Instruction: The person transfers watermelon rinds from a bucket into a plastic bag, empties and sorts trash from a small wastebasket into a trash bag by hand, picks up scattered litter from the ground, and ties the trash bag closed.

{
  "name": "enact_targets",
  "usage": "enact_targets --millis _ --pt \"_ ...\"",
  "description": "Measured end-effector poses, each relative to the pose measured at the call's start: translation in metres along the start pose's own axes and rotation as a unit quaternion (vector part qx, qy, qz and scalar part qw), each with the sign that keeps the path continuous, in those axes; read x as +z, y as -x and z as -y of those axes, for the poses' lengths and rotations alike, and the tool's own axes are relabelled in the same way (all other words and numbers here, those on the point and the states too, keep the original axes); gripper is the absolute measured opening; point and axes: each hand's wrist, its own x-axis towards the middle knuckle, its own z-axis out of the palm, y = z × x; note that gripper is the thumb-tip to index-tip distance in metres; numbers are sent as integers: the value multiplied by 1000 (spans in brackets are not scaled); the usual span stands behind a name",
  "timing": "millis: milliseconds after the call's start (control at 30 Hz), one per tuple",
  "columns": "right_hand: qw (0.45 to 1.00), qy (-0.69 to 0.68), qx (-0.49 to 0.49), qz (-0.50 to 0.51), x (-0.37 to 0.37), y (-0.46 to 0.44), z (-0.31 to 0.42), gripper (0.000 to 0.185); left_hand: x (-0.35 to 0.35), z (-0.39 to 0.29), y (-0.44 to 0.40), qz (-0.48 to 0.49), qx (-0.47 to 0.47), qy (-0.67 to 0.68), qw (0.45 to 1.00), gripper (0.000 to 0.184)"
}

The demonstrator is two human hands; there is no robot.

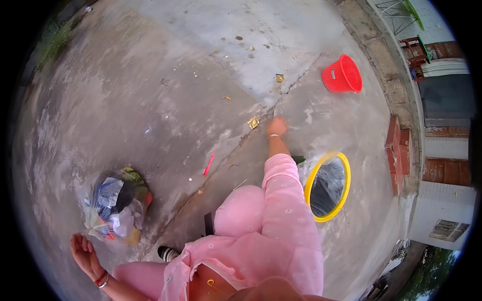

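My right hand [277, 127] reaches down to the concrete beside a crack, its fingers bunched together. What they hold, if anything, is hidden. Just left of it lies a crumpled gold wrapper [253, 123]; a second gold wrapper [279, 78] is farther off. My left hand [86, 255] hovers at the lower left, palm up, with loosely curled fingers and nothing in it. Close above it sits a clear plastic bag [119, 200] stuffed with rubbish. Near my right forearm stands a bin with a yellow rim [321, 218] and a dark bag lining.
A red bucket [336, 78] stands at the upper right. On the concrete ground lie a red strip [209, 164], a small orange scrap [227, 98] and several tiny bits. Reddish brick steps [394, 155] and a tiled wall border the right side.
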Motion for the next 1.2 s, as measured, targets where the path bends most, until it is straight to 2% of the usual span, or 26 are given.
enact_targets --millis 67,133,267,367,467,567,667,767,833,867,967,1067,1167,1200 --pt "995 -77 43 -34 -12 10 18 21 4 2 -1 12 4 6 1000 15" --pt "991 -132 -10 -16 -20 27 35 30 5 3 -1 2 5 12 1000 15" --pt "988 -84 -130 -27 -2 62 62 39 0 4 -9 12 5 13 1000 15" --pt "982 -60 -178 6 -3 64 66 30 7 9 -11 -25 8 -1 1000 15" --pt "976 -34 -212 -30 -2 61 73 16 18 9 -7 -54 7 13 998 15" --pt "980 -29 -198 -21 -5 45 81 13 8 9 -13 -9 -5 48 999 15" --pt "976 -63 -207 12 -5 19 74 15 3 8 -15 -64 -2 28 998 15" --pt "972 -211 -102 -19 3 -20 68 18 2 3 -14 -86 -11 -9 996 16" --pt "953 -301 5 -18 -22 -50 67 23 -7 -3 -10 -68 -24 -79 994 14" --pt "955 -295 7 -32 -25 -67 64 23 -7 -4 -7 -60 -29 -112 991 14" --pt "960 -270 8 -70 -8 -126 47 27 21 -4 9 -152 -41 -207 966 14" --pt "968 -229 14 -104 -21 -158 40 30 0 -3 16 -189 -27 -208 959 18" --pt "984 -144 -56 -87 23 -205 32 37 -4 1 29 -187 -22 -236 953 22" --pt "988 -132 -48 -72 18 -207 36 36 -3 5 33 -174 -15 -245 954 22"
